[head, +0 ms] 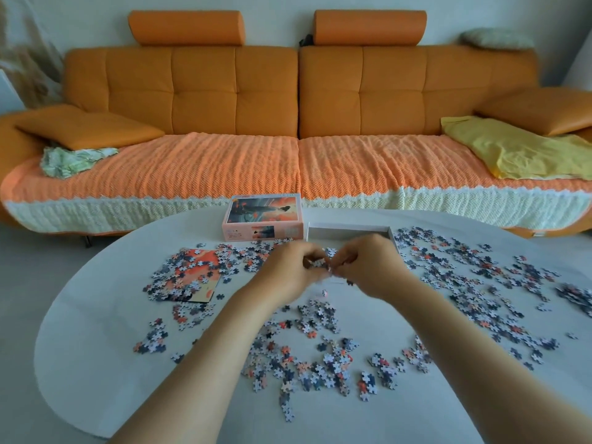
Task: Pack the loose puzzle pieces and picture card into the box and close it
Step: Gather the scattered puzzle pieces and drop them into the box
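Two hands bunch puzzle pieces (307,363) below the box (349,226).
Mid-left, the picture card (195,277) lies half buried; at centre, left hand (291,267) and right hand (368,267) pinch a few pieces between curled fingers, likely bound for the open box just behind.

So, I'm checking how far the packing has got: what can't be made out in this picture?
Head view only.
The box floor: hidden by its near wall and the right hand; contents unseen.
The picture card: mostly covered by loose pieces.
The pieces pinched between the left hand and right hand: curled fingers and blur hide the count.
The pile at the table right edge: cut off by the frame.
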Tool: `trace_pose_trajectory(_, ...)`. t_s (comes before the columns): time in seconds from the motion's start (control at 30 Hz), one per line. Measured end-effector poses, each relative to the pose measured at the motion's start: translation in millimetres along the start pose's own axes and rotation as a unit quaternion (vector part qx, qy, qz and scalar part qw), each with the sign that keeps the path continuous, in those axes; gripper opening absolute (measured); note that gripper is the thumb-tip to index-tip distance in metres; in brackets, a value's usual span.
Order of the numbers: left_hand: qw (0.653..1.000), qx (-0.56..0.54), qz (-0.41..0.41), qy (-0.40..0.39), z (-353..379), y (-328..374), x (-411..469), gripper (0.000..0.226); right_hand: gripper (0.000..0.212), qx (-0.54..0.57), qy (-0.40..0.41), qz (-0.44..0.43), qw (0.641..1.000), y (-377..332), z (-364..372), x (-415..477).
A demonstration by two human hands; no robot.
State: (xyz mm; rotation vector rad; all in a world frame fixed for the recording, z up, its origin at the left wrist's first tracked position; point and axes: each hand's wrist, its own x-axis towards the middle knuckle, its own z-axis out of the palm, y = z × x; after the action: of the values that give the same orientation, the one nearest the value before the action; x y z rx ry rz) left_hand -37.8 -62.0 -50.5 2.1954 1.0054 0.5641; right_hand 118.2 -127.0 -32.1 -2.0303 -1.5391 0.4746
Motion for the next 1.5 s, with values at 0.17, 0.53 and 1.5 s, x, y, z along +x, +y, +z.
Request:
trace_pose_trajectory(0.17,0.995,-0.003,0.052,0.086,10,10,37,0.019,0.009,0.034,0.114,-0.004,0.993,21,-15,16)
trace_pose_trajectory(0.53,0.978,0.193,0.075,0.020,47,-9,60,0.036,0.027,-0.116,-0.004,-0.079,0.990,46,1,21)
trace_pose_trajectory(1.5,0.978,0.169,0.077,-0.098,39,5,-55,0.053,0.033,-0.119,-0.083,-0.026,0.989,46,-31,-86)
